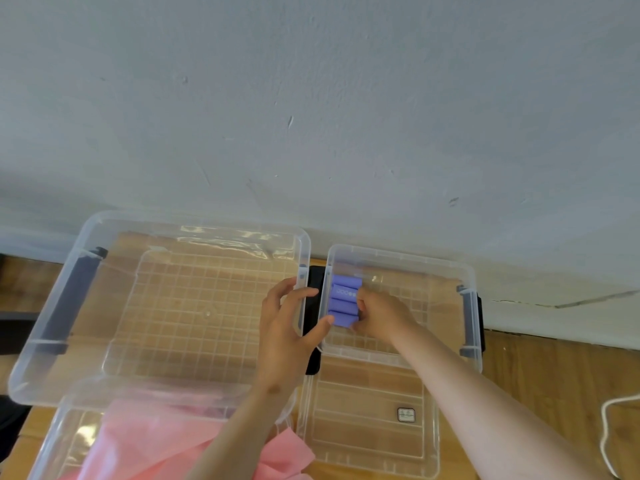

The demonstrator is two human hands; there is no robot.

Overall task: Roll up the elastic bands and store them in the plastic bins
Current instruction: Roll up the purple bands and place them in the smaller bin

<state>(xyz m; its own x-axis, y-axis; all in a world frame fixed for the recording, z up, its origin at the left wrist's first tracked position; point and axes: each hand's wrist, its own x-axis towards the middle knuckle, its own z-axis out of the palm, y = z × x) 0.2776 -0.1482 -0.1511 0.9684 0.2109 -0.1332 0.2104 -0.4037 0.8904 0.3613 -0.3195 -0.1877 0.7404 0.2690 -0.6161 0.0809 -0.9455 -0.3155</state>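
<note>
Several purple rolled elastic bands [343, 301] lie stacked against the left wall of the small clear plastic bin [401, 258] on the right. My right hand [379, 315] is inside that bin with curled fingers touching the right ends of the rolls. My left hand [289, 325] spans the gap between the bins, its thumb tip at the nearest roll and its fingers spread above the large bin's right rim. The large clear bin [45, 306] on the left holds nothing. Pink unrolled bands [152, 441] lie on a clear lid [74, 441] at the near left.
A second clear lid [370, 427] with a small label lies in front of the small bin. Both bins have dark side latches. A white cord [609, 431] curls on the wooden table at the right. A grey wall stands right behind the bins.
</note>
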